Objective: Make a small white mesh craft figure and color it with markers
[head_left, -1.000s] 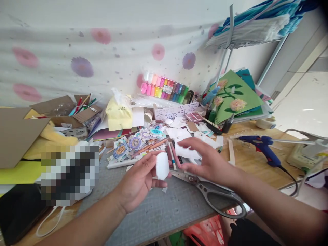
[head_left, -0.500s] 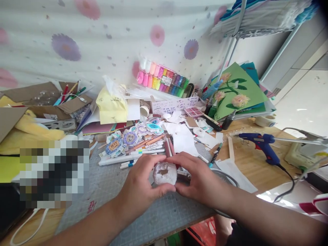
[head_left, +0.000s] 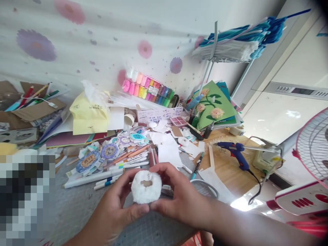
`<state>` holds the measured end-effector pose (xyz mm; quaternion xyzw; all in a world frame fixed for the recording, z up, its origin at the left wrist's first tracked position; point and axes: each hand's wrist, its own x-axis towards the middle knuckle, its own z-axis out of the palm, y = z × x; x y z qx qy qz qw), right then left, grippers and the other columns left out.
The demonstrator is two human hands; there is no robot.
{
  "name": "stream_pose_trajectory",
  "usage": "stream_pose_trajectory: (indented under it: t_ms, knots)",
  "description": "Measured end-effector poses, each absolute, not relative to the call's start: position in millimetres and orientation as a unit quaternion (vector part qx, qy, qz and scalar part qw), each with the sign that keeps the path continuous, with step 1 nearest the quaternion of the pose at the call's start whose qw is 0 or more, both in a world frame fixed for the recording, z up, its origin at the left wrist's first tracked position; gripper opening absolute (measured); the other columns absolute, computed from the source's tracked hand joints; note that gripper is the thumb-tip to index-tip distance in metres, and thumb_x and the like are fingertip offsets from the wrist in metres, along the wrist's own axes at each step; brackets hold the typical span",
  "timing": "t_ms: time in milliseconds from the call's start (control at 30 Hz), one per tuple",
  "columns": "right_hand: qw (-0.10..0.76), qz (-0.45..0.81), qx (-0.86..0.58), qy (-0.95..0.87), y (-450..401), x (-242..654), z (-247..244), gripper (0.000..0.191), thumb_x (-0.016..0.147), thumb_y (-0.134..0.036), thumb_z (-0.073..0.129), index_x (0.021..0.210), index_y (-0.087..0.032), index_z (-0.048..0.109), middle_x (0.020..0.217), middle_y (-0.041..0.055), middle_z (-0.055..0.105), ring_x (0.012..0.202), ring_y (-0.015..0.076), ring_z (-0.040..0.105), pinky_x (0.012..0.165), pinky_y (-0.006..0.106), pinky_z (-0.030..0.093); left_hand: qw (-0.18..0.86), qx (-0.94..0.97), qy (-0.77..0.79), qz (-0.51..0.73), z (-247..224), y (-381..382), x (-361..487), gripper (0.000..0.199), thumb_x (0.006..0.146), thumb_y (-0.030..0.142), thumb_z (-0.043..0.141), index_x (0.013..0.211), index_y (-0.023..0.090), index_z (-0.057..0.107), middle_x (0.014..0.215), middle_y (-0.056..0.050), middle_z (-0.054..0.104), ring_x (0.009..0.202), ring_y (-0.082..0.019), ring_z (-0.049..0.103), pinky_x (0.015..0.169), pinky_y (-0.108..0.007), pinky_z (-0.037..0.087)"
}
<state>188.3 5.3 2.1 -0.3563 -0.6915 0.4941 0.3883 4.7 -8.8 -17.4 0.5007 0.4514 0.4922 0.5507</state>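
A white, fluffy-looking ring-shaped roll (head_left: 146, 194) with a brownish hole in its top is held above the grey cutting mat (head_left: 74, 208). My left hand (head_left: 119, 198) curls round its left side, thumb at the lower front edge. From the right, my right hand (head_left: 176, 194) closes on it, its thumb near the left thumb and its fingers behind. Pens and markers (head_left: 107, 176) lie just beyond my left hand. Part of a metallic item behind the right fingers is hidden.
A blue glue gun (head_left: 235, 152) rests on the wooden table at right, near a fan (head_left: 315, 147). Paper badges (head_left: 88, 160), white paper scraps (head_left: 169, 153) and a yellow paper bag (head_left: 89, 118) crowd the back. Coloured clay packs (head_left: 148, 89) lean against the curtain.
The view has swung to the right, bringing the fan in. Both hands keep hold of the white roll, which has come lower and nearer, its hole now showing as a narrower opening.
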Motion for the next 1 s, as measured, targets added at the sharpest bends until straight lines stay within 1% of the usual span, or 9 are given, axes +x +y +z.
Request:
stream_pose_trajectory:
  t_ms: [100,167,300,400,433,533,700,867,1000]
  knots:
    - [0.384,0.474,-0.35,-0.711,2.2,186.3,1.9,0.054,0.064,-0.027,0.079,0.109,-0.02,0.05,0.099,0.0063,0.06,0.089,0.0207,0.057,0.081,0.036,0.049,0.583,0.441,0.433,0.527,-14.8,-13.0,7.2,0.052,0.048,0.038,0.087,0.094,0.028,0.066,0.093,0.0,0.071,0.091,-0.026,0.064,0.079,-0.032,0.052]
    - [0.382,0.449,-0.334,-0.736,-1.2,187.5,3.8,0.058,0.063,-0.03,0.08,0.113,-0.02,0.052,0.099,0.006,0.06,0.087,0.0198,0.056,0.079,0.034,0.049,0.599,0.427,0.424,0.529,-15.4,-14.6,5.7,0.052,0.048,0.036,0.087,0.096,0.03,0.066,0.093,0.001,0.072,0.091,-0.026,0.065,0.077,-0.031,0.053]
    - [0.382,0.403,-0.298,-0.777,-2.3,194.9,10.3,0.056,0.07,-0.034,0.076,0.12,-0.017,0.057,0.1,0.0079,0.062,0.086,0.0184,0.057,0.077,0.031,0.049,0.622,0.438,0.425,0.49,-19.9,-12.7,-0.9,0.054,0.055,0.036,0.084,0.105,0.033,0.065,0.103,0.001,0.071,0.096,-0.026,0.063,0.08,-0.03,0.052]
    - [0.364,0.335,-0.347,-0.797,20.4,214.3,12.4,0.059,0.07,-0.031,0.075,0.125,-0.022,0.054,0.105,0.0053,0.066,0.091,0.0175,0.061,0.082,0.03,0.05,0.632,0.419,0.43,0.491,-21.1,-10.2,-4.9,0.052,0.061,0.036,0.08,0.11,0.034,0.063,0.115,0.001,0.068,0.107,-0.026,0.059,0.087,-0.029,0.05]
    - [0.357,0.278,-0.407,-0.793,33.2,225.6,12.4,0.059,0.068,-0.031,0.076,0.122,-0.025,0.056,0.101,0.0024,0.068,0.089,0.0169,0.062,0.081,0.03,0.051,0.635,0.409,0.432,0.493,-20.7,-9.6,-5.8,0.053,0.063,0.034,0.079,0.113,0.034,0.061,0.121,0.001,0.065,0.112,-0.026,0.057,0.09,-0.03,0.049]
    - [0.373,0.194,-0.548,-0.723,73.5,271.6,11.8,0.034,0.079,-0.027,0.063,0.112,-0.021,0.061,0.097,0.0077,0.068,0.086,0.021,0.063,0.078,0.037,0.05,0.647,0.386,0.438,0.491,-18.0,-8.3,-7.4,0.065,0.065,0.03,0.078,0.124,0.037,0.053,0.132,0.002,0.058,0.122,-0.026,0.05,0.097,-0.032,0.045]
    - [0.301,0.099,-0.659,-0.682,88.5,349.2,16.9,0.013,0.074,-0.036,0.066,0.078,-0.024,0.069,0.071,0.0028,0.069,0.066,0.0207,0.061,0.061,0.033,0.046,0.659,0.39,0.417,0.49,-13.3,-5.6,-6.6,0.068,0.069,0.027,0.077,0.129,0.039,0.046,0.138,0.004,0.053,0.127,-0.023,0.045,0.098,-0.028,0.044]
    - [0.211,0.045,-0.73,-0.648,58.6,401.3,20.0,0.021,0.068,-0.043,0.068,0.057,-0.025,0.068,0.055,0.004,0.066,0.051,0.0217,0.058,0.048,0.033,0.039,0.662,0.359,0.404,0.519,-11.8,-5.3,-5.0,0.061,0.07,0.021,0.076,0.123,0.037,0.051,0.131,0.002,0.059,0.122,-0.024,0.05,0.092,-0.029,0.048]
    - [0.188,0.039,-0.74,-0.645,51.4,415.7,14.5,0.023,0.071,-0.044,0.065,0.061,-0.024,0.071,0.06,0.0105,0.07,0.051,0.0242,0.063,0.048,0.035,0.043,0.679,0.363,0.362,0.526,-10.4,-7.6,-3.8,0.057,0.071,0.017,0.075,0.121,0.035,0.054,0.124,0.001,0.063,0.114,-0.023,0.056,0.093,-0.029,0.045]
